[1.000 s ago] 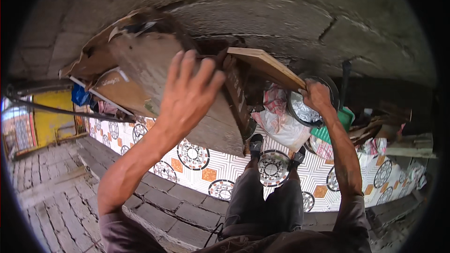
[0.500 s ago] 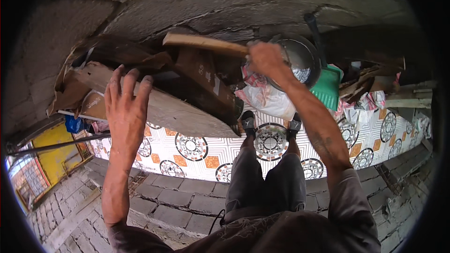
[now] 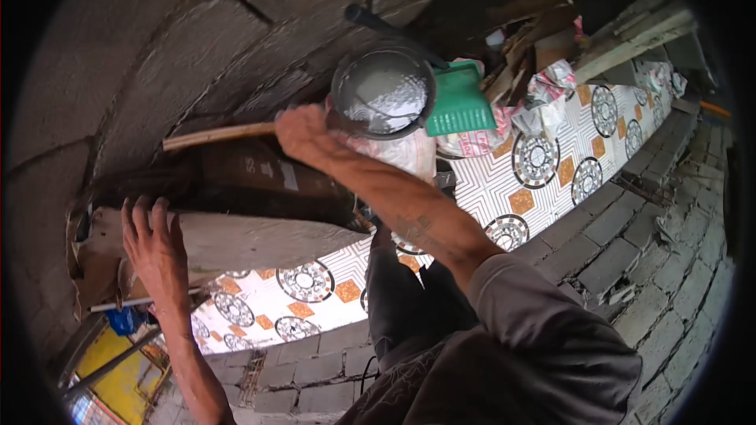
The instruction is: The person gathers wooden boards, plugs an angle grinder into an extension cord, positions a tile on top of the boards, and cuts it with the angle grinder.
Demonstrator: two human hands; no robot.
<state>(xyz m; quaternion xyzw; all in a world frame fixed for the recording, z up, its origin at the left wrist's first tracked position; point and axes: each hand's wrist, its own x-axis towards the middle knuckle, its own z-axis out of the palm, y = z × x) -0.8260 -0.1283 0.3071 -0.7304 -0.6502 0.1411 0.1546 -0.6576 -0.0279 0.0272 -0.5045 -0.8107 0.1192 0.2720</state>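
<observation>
My right hand (image 3: 305,135) is closed round the end of a narrow wooden strip (image 3: 219,136), which reaches leftward over a dark brown box (image 3: 250,167). My left hand (image 3: 156,252) has its fingers stretched out and apart over the left part of a worn, greyish board (image 3: 260,238). Whether its fingertips rest on the board I cannot tell. The board leans along the front of the brown box. Just right of my right hand stands a black bucket (image 3: 383,93) with watery, shiny contents.
A green dustpan (image 3: 461,102) with a dark handle lies right of the bucket. White-and-pink sacks (image 3: 402,153) lie under and beside them. Scrap wood (image 3: 535,43) is piled farther right. A rough block wall (image 3: 157,47) rises behind. Patterned sheeting (image 3: 307,283) covers the floor, edged by grey blocks (image 3: 598,240).
My view has turned, so the bucket and dustpan sit farther left and my body leans. The strip remains in my right hand, over the box. My left hand stays spread by the board.
</observation>
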